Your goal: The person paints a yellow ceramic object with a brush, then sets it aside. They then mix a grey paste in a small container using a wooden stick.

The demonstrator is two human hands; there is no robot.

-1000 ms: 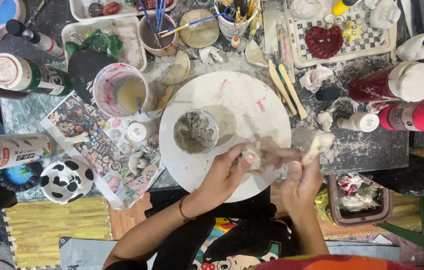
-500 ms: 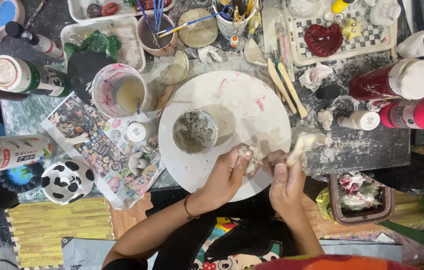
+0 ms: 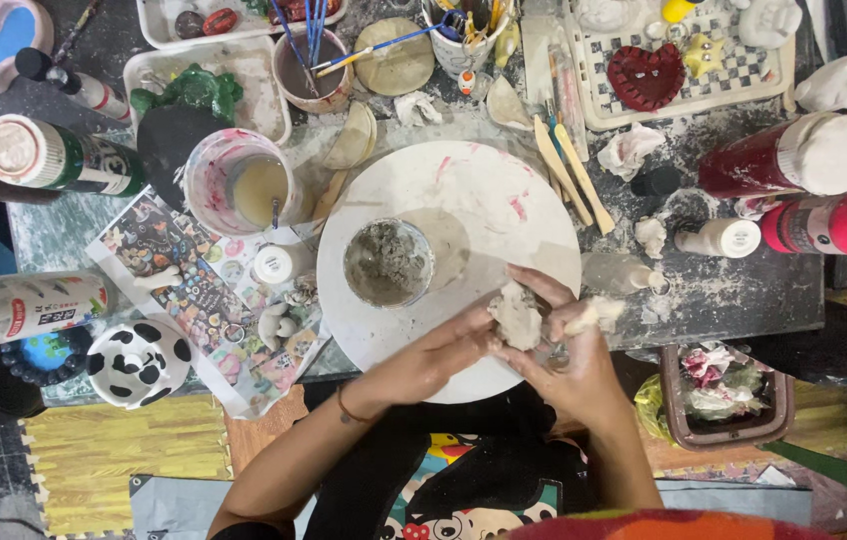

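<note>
A lump of grey clay [image 3: 518, 314] was being squeezed into shape over the near edge of the round white board [image 3: 464, 190]. It was held between the left hand [image 3: 444, 350] and the right hand [image 3: 569, 350], fingers curled around it. Gentle, even pressing was probably needed next. A cup of wet clay [image 3: 388, 262] stood close by.

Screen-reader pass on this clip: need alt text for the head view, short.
Seen from above, the left hand and right hand press a pale lump of clay together over a round white board. A small cup of grey slurry sits on the board, amid paint bottles, brushes, wooden tools and a cow-patterned bowl.
</note>
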